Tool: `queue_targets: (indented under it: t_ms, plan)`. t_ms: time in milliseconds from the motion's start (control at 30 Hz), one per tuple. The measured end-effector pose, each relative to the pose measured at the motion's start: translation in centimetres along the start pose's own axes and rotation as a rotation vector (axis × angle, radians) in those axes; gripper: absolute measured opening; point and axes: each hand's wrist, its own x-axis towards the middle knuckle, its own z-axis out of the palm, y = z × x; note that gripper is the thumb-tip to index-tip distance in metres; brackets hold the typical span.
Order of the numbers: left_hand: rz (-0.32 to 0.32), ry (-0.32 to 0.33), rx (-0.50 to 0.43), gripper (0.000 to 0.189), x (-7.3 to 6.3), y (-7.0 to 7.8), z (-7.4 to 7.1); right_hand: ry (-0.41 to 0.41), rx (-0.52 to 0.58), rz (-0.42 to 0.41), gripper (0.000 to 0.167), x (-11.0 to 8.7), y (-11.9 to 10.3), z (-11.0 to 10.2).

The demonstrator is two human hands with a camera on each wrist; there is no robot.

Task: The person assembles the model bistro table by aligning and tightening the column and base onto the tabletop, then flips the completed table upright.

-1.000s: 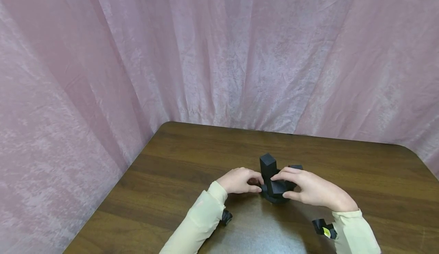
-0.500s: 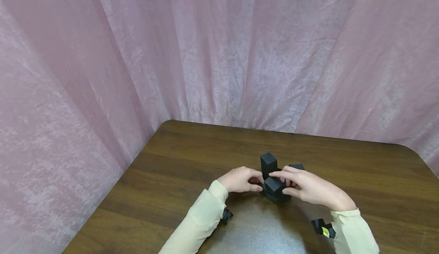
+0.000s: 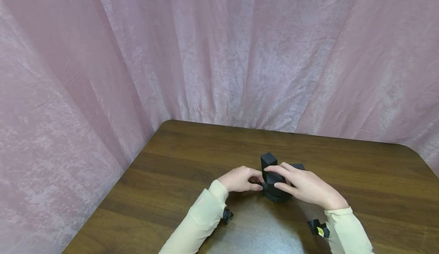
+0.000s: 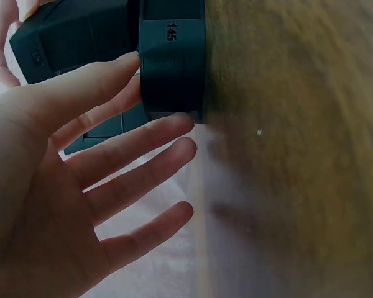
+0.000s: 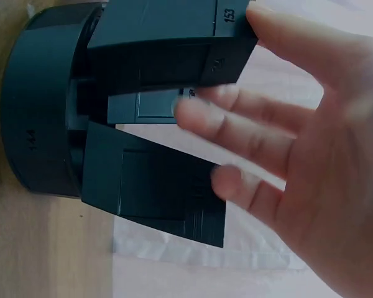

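A black round base (image 3: 277, 197) stands on the table, marked 144 and 145 on its side in the wrist views. My left hand (image 3: 241, 179) holds its left side with thumb and index finger at the rim; the other fingers (image 4: 155, 152) extend loosely. My right hand (image 3: 305, 181) grips a black tapered block (image 5: 168, 37), marked 153, between thumb and fingertips. The block is upright over the front of the base, its foot close against it. Another black block (image 3: 268, 160) stands upright behind, and a third block (image 5: 158, 186) leans outward on the right.
The brown wooden table (image 3: 192, 147) extends around the hands. A pink curtain (image 3: 219, 55) hangs behind and to the left, close to the table's edges. Black wrist cameras (image 3: 227, 216) are strapped below both pale sleeves (image 3: 197, 219).
The block in my right hand has gone from tilted to upright over the base's front. My right hand has shifted slightly left and up with it; my left hand has stayed at the base.
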Motion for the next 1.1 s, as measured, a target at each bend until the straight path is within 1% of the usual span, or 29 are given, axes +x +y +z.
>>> queue_targets:
  t_ms: [100,133,267,367,533,667,767,867,1100]
  plan:
    - [-0.001,0.004,0.006,0.012,0.02,-0.03,0.04,0.008,-0.056,0.015,0.039,0.1,-0.09,0.1]
    - [0.0,0.006,0.007,0.011,0.05,-0.05,0.05,0.006,-0.063,0.033,0.04,0.14,-0.11,0.11]
    - [0.007,0.009,0.005,0.011,0.1,-0.08,0.08,0.005,-0.07,0.1,0.045,0.18,-0.14,0.09]
    - [0.011,0.013,0.009,0.01,0.08,-0.08,0.1,0.016,-0.066,0.117,0.045,0.21,-0.1,0.05]
    - [0.009,0.018,0.03,0.011,-0.05,-0.03,-0.02,0.056,-0.088,0.106,0.036,0.21,-0.12,-0.09]
    - [0.004,0.016,0.035,0.011,-0.12,-0.01,-0.1,0.117,-0.132,0.111,0.025,0.18,-0.29,-0.18]
    - [0.002,0.016,0.04,0.011,-0.12,0.02,-0.1,0.155,-0.143,0.095,0.021,0.13,-0.28,-0.17]
    - [0.0,0.016,0.044,0.011,-0.13,0.08,-0.09,0.164,-0.133,0.076,0.023,0.06,-0.18,-0.13]
    - [0.003,0.014,0.035,0.012,-0.14,0.09,-0.1,0.117,-0.121,0.031,0.035,-0.05,-0.02,-0.29]
